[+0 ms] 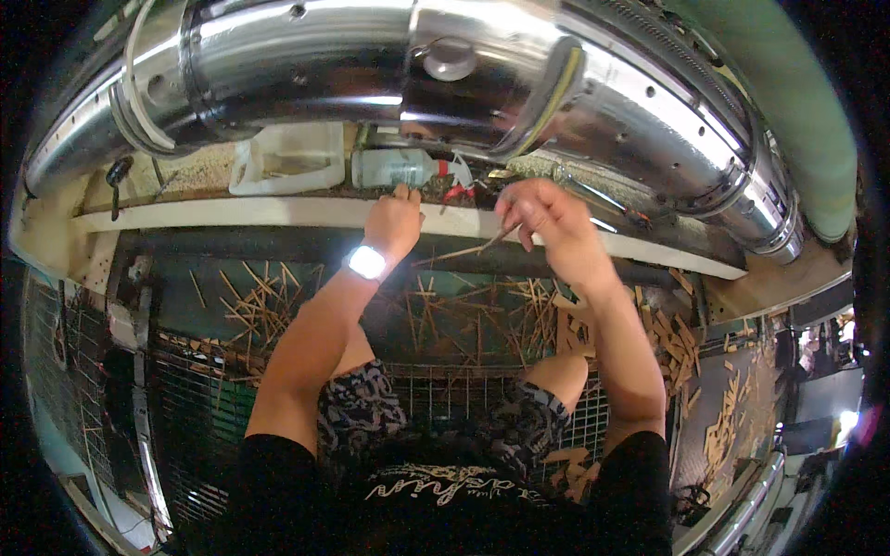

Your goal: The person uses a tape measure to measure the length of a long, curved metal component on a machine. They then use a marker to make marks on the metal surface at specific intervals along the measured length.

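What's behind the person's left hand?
A pale beam and, farther back, a spray bottle. The left hand covers part of the beam, so that stretch can't be seen.

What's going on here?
A person is working bare-handed by a big metal cylinder. The right hand pinches a thin stick, while the left hand, loosely curled, is at the pale beam; whether it holds anything is hidden. Behind the beam are a spray bottle and a white tray. Many loose strips lie scattered below.
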`<state>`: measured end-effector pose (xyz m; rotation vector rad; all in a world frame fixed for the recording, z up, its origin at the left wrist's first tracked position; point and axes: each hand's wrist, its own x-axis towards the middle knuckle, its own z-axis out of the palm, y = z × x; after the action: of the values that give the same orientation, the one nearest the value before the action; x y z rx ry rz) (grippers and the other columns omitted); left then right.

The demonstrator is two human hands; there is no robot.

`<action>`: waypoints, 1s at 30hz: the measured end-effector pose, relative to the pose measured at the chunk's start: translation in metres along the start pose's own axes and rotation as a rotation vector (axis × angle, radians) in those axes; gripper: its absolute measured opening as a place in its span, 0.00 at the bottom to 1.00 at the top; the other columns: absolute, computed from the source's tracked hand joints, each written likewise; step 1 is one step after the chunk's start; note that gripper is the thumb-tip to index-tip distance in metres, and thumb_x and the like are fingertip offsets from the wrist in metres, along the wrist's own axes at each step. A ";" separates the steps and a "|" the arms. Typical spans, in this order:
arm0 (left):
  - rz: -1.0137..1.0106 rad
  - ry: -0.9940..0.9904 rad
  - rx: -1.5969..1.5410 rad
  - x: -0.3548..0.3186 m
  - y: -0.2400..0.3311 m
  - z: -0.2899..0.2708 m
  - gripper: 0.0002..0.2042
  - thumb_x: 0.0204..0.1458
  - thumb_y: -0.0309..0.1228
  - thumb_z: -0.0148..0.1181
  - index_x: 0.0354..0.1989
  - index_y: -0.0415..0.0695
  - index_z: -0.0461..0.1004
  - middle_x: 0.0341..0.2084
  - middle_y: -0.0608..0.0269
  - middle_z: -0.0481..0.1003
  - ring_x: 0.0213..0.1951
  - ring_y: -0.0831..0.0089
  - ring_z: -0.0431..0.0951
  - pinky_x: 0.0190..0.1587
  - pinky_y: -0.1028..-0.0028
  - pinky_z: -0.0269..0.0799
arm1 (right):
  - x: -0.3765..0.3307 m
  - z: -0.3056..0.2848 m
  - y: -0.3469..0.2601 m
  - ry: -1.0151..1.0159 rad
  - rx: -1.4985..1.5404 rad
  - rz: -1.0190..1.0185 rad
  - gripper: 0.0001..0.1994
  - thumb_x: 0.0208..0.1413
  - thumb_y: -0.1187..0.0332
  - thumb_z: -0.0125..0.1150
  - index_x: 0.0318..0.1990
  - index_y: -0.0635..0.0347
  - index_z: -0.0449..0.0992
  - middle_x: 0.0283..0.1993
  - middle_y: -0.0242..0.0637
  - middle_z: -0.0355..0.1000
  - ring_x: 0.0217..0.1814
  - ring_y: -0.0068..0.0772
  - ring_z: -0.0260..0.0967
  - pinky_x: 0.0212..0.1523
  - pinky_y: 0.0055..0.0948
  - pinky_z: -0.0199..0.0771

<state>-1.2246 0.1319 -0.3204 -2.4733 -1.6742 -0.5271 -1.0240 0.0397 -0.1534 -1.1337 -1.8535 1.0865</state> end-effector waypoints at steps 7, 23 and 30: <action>0.039 -0.052 -0.034 -0.002 -0.004 -0.006 0.15 0.44 0.37 0.59 0.37 0.41 0.69 0.32 0.57 0.69 0.33 0.62 0.75 0.34 0.69 0.72 | 0.026 0.032 -0.041 0.110 0.162 -0.443 0.11 0.63 0.63 0.37 0.39 0.63 0.61 0.34 0.39 0.60 0.38 0.33 0.63 0.49 0.41 0.68; 0.022 -0.056 -0.109 -0.002 -0.012 0.012 0.17 0.45 0.35 0.58 0.40 0.38 0.65 0.35 0.54 0.66 0.32 0.57 0.75 0.33 0.65 0.73 | 0.044 0.057 -0.040 0.250 -0.405 -0.426 0.10 0.62 0.67 0.41 0.37 0.65 0.65 0.29 0.35 0.66 0.30 0.25 0.63 0.33 0.25 0.66; 0.062 -0.015 -0.127 -0.005 -0.014 0.016 0.14 0.46 0.33 0.55 0.39 0.38 0.65 0.37 0.53 0.67 0.30 0.59 0.76 0.32 0.68 0.73 | 0.033 0.059 -0.041 0.276 -0.144 -0.557 0.09 0.62 0.70 0.38 0.40 0.66 0.64 0.31 0.37 0.65 0.31 0.25 0.63 0.36 0.25 0.66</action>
<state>-1.2352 0.1372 -0.3381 -2.6138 -1.6104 -0.6280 -1.1010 0.0416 -0.1364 -0.7238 -1.8794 0.4637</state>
